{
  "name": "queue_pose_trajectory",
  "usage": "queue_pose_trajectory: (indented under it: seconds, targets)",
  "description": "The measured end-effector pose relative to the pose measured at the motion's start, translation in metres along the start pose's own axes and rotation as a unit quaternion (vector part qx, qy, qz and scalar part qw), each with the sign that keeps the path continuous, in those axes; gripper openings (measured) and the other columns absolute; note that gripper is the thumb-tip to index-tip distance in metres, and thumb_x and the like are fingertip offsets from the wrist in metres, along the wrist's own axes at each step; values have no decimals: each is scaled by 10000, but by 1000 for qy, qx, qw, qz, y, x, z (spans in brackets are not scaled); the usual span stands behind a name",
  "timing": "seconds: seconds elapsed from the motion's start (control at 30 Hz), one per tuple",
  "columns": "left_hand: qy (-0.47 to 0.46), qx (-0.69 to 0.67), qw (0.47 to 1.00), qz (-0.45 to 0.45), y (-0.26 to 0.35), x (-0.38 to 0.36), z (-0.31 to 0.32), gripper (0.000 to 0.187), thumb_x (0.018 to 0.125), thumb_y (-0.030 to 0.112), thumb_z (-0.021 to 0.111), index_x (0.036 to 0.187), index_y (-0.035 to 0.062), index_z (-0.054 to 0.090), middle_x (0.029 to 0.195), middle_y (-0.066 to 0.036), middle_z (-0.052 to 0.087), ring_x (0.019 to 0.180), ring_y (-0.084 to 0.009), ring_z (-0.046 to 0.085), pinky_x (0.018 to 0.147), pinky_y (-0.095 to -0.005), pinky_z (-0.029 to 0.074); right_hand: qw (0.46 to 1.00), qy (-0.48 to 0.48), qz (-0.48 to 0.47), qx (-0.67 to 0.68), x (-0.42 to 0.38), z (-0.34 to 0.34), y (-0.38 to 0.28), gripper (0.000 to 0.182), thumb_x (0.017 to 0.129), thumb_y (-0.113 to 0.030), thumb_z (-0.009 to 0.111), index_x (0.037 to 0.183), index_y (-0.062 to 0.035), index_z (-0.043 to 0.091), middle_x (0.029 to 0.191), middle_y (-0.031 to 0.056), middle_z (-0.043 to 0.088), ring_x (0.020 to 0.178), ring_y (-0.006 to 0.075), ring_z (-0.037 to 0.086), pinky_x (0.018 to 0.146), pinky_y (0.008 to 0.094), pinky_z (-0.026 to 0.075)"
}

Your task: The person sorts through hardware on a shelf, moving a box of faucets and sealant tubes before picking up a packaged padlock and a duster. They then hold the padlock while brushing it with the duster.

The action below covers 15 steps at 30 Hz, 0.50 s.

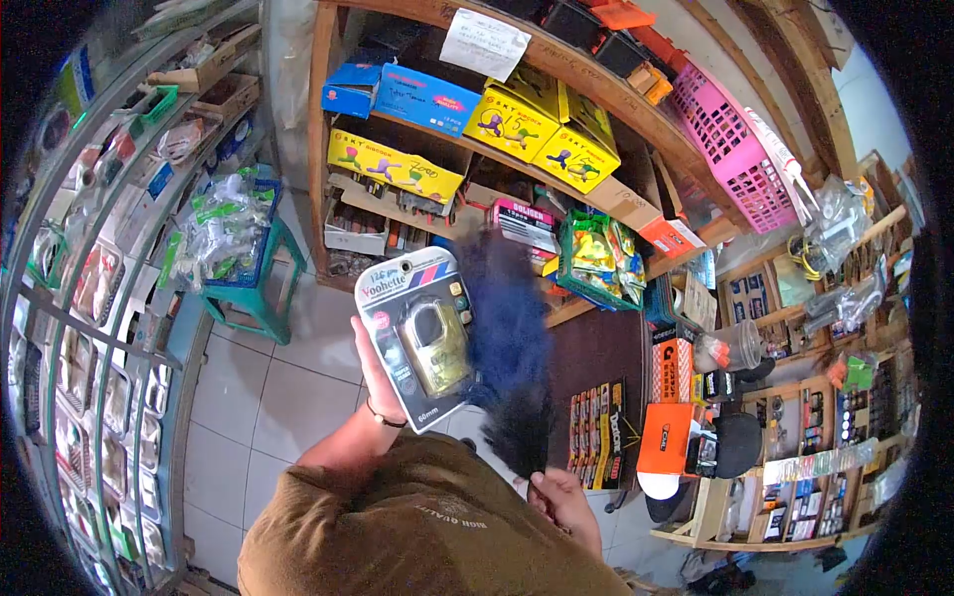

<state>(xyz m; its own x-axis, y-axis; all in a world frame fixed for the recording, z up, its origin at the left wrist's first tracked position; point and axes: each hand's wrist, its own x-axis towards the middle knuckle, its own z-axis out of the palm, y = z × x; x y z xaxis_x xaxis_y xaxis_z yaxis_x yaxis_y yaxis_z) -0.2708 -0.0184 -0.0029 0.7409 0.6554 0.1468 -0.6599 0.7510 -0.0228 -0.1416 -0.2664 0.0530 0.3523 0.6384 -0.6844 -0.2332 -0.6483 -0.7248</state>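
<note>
My left hand [377,377] is closed on the edge of a padlock in a blister pack [433,350], held upright with its front facing me. The brass-coloured padlock shows through the clear plastic, and the card reads "60mm". A dark blue and black feather duster [512,343] stands up from my right hand [564,502], whose fingers are wrapped around its lower end. Its feathers are blurred and lie beside the pack, touching or overlapping its right edge. The duster's handle is mostly hidden by my fingers.
Ahead, a wooden shelf bears yellow boxes [397,169], a blue box [427,99] and a green basket [601,260]. Glass-fronted shelving [109,338] lines the left, near a green stool [268,288]. An orange box [668,438] and a pink basket [740,149] are at right.
</note>
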Motion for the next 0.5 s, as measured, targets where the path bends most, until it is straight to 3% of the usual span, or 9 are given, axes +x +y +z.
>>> queue_pose_trajectory:
  seconds: [0.07,0.13,0.17,0.2,0.27,0.3,0.4,0.47,0.5]
  targets:
    - [36,-48,998,20,1,-1,-14,962,707,813,302,1343,92,337,1246,-151,484,1088,-295,519,920,-475,415,999,-39,24,0,-1,-7,1,313,920,-223,509,655,-56,502,537,-6,461,419,65,394,388,228,295]
    - [1,111,994,6,-5,12,-5,937,728,793,306,1348,89,328,1274,-152,457,1106,-303,503,951,-487,382,995,-102,9,-8,-2,-7,3,328,920,-259,508,660,-58,505,541,1,466,424,65,403,390,227,296]
    - [-67,79,994,24,0,9,2,906,754,767,314,1352,86,317,1284,-146,445,1113,-303,495,970,-491,360,998,-52,14,-14,-4,-4,0,321,918,-255,511,667,-54,507,543,0,464,423,65,397,391,226,297]
    - [72,16,996,43,1,5,0,899,758,760,322,1352,85,315,1273,-137,456,1107,-301,500,969,-494,361,999,-51,13,-12,-2,-1,1,321,918,-255,511,667,-54,507,543,0,464,423,65,397,391,226,297]
    - [-6,-9,999,33,0,6,-8,920,743,775,317,1351,84,319,1279,-136,453,1125,-292,489,959,-476,382,999,-12,6,37,0,0,1,307,913,-234,522,666,-51,503,543,-3,457,422,65,393,392,224,295]
    - [26,4,999,39,0,8,-10,934,732,780,328,1347,78,322,1284,-137,450,1134,-292,482,939,-458,412,999,-11,7,39,0,-3,1,307,913,-234,522,666,-51,503,543,-3,457,422,65,393,392,224,295]
    - [10,35,999,8,-14,9,-11,861,765,713,391,1330,65,336,1265,-153,462,1120,-307,492,909,-446,443,995,-96,13,-15,-4,-9,3,308,917,-259,516,688,-53,510,557,-25,442,496,52,390,451,214,307]
    - [26,39,998,35,-24,12,-27,795,786,633,474,1319,59,340,1242,-175,471,1104,-313,505,900,-448,449,998,-48,38,5,-4,-11,1,290,919,-263,513,721,-52,529,571,-33,441,530,48,383,490,207,314]
    - [-218,-171,957,-87,-20,22,-33,810,755,602,532,1339,77,333,1256,-206,452,1131,-319,473,967,-495,371,998,-48,46,11,-4,-15,1,276,920,-262,510,748,-50,543,585,-31,447,540,48,387,501,204,316]
